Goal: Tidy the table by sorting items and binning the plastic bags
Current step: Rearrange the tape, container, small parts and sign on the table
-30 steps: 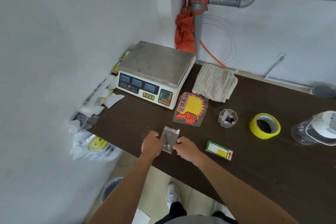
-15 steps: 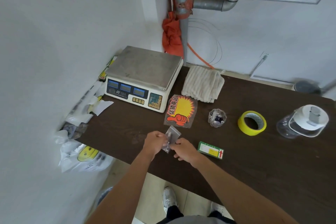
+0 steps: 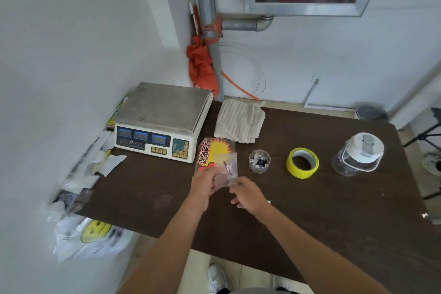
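Observation:
Above the dark table [image 3: 148, 188], my left hand [image 3: 204, 185] grips the left edge of a small clear zip bag [image 3: 226, 166] with little metal parts inside. My right hand [image 3: 245, 192] pinches the bag's lower right corner. The bag is raised and tilted in front of a red and yellow promo sticker [image 3: 206, 150] in its own plastic sleeve. To the right stand a small clear cup [image 3: 259, 161] holding batteries and a yellow tape roll [image 3: 302, 162].
A weighing scale [image 3: 162, 112] sits at the back left, with a folded towel [image 3: 239, 120] beside it. A clear jar [image 3: 358, 154] with a white lid stands far right. White plastic bags [image 3: 90, 236] hang off the table's left edge by the wall.
Both hands lifted the small zip bag off the table and moved it up toward the promo sticker. The camera tilted up, and my right arm now covers the green box.

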A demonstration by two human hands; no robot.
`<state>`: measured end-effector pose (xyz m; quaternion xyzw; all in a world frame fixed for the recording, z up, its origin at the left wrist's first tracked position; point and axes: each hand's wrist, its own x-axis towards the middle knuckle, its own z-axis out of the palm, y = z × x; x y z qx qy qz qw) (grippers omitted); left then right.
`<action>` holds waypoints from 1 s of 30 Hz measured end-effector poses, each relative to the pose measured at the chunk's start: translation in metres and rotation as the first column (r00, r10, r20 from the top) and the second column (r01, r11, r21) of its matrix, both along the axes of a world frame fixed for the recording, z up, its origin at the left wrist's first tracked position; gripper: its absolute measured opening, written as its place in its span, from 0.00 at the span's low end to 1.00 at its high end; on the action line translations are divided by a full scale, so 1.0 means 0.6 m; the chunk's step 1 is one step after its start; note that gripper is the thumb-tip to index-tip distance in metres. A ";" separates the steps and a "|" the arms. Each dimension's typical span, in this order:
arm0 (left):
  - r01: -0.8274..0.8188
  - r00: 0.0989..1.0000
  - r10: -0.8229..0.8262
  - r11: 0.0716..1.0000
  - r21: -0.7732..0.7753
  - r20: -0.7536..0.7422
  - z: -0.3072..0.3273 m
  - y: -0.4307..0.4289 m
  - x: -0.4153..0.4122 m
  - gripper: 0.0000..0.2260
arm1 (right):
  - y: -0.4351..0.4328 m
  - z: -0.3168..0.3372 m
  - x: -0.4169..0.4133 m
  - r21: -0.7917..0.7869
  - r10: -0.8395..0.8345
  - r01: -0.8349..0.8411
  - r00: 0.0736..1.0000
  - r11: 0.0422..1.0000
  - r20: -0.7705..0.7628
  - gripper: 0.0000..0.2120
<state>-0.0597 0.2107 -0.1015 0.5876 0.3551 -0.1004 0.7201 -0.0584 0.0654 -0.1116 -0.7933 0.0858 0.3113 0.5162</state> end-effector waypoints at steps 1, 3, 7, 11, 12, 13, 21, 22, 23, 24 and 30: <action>0.016 1.000 -0.015 0.999 -0.033 0.013 0.005 -0.013 0.002 0.14 | -0.016 0.003 0.001 -0.016 -0.013 0.013 0.999 1.000 0.033 0.09; 0.054 0.998 -0.052 0.995 -0.086 0.025 0.015 -0.042 0.007 0.16 | -0.051 0.010 0.001 -0.024 -0.028 0.031 0.994 0.999 0.106 0.06; 0.154 0.988 -0.149 0.978 -0.141 0.047 0.034 -0.104 0.022 0.08 | -0.123 0.019 0.007 -0.005 -0.106 0.108 0.977 0.994 0.185 0.10; 0.247 0.969 -0.242 0.963 -0.113 0.050 0.036 -0.162 0.033 0.08 | -0.189 0.022 0.011 -0.019 -0.193 0.203 0.956 0.979 0.221 0.11; 0.272 0.962 -0.271 0.959 -0.081 0.030 0.035 -0.175 0.035 0.08 | -0.203 0.023 0.008 -0.016 -0.218 0.227 0.949 0.974 0.229 0.11; 0.301 0.954 -0.301 0.952 -0.048 0.010 0.033 -0.187 0.035 0.08 | -0.216 0.024 0.004 -0.012 -0.242 0.252 0.941 0.968 0.235 0.12; 0.470 0.882 -0.467 0.878 0.090 -0.054 0.023 -0.266 0.018 0.06 | -0.282 0.012 -0.039 0.105 -0.475 0.467 0.876 0.878 0.076 0.07; 0.481 0.877 -0.478 0.871 0.101 -0.056 0.022 -0.274 0.015 0.06 | -0.287 0.006 -0.045 0.119 -0.499 0.491 0.866 0.863 0.044 0.07; 0.491 0.871 -0.487 0.865 0.109 -0.059 0.019 -0.280 0.013 0.06 | -0.291 0.000 -0.050 0.128 -0.514 0.508 0.857 0.852 0.017 0.07; 0.495 0.869 -0.491 0.861 0.113 -0.062 0.016 -0.286 0.011 0.06 | -0.295 -0.007 -0.054 0.134 -0.523 0.520 0.852 0.844 -0.008 0.07; 0.552 0.834 -0.536 0.813 0.185 -0.130 -0.010 -0.294 -0.003 0.15 | -0.306 -0.035 -0.072 0.126 -0.535 0.548 0.836 0.827 -0.122 0.06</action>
